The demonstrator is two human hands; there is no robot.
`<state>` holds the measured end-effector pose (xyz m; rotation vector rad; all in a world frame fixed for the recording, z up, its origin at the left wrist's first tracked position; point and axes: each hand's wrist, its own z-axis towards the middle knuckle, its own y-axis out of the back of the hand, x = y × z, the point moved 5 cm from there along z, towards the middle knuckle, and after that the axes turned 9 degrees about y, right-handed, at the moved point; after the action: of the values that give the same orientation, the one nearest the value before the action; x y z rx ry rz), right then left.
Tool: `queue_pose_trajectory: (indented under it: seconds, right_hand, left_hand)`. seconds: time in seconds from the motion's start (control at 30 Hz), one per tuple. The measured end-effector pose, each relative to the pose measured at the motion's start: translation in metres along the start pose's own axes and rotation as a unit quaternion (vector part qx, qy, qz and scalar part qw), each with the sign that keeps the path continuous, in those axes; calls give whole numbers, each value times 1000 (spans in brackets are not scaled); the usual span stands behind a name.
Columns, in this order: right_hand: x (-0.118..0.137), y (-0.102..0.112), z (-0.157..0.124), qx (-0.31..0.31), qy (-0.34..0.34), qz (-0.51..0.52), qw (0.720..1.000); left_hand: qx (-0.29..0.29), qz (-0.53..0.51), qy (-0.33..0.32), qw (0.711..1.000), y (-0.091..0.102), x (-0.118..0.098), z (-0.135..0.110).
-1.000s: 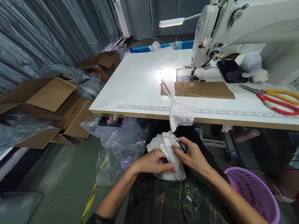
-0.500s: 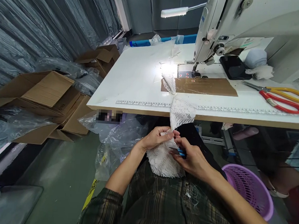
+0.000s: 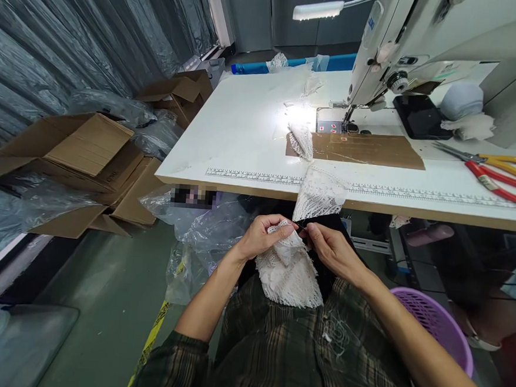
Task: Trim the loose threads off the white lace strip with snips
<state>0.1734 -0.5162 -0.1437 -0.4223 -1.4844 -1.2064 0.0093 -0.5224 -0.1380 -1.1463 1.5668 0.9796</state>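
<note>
A bundle of white lace trim (image 3: 288, 272) lies in my lap, and a strip of it runs up over the edge of the white sewing table (image 3: 244, 133) to the needle of the sewing machine (image 3: 428, 34). My left hand (image 3: 261, 235) pinches the top of the lace bundle. My right hand (image 3: 331, 249) is closed just beside it, fingertips at the same spot on the lace, gripping a small thread snip whose dark tip points at the lace; the tool is mostly hidden by the fingers.
A brown cardboard sheet (image 3: 367, 149) lies by the needle. Red and yellow scissors (image 3: 502, 172) lie at the table's right. Open cardboard boxes (image 3: 70, 157) and plastic bags (image 3: 203, 225) stand on the floor to the left. A purple basket (image 3: 434, 329) is at my right.
My left hand rose from the lower lace to the bundle's top. My right hand moved up to meet it, hiding the blue-handled snip. The view shifted slightly right.
</note>
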Motion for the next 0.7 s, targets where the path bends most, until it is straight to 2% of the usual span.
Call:
queue_pose_trajectory:
  seconds: [0.13, 0.23, 0.37, 0.6, 0.7]
  right_hand:
    - [9, -5, 12, 18, 34, -14, 999]
    - [15, -5, 17, 8, 47, -42, 998]
    - [16, -3, 16, -13, 36, -57, 998]
    - [15, -5, 13, -2, 45, -84, 995]
    - [10, -6, 10, -9, 25, -48, 998]
  left_hand:
    - [15, 8, -18, 1000, 0, -7, -3]
    - [15, 14, -21, 1000, 0, -9, -4]
    - [4, 5, -13, 1000, 1, -8, -5]
    - [17, -22, 25, 999, 1, -3, -3]
    - [22, -45, 35, 998, 0, -1, -5]
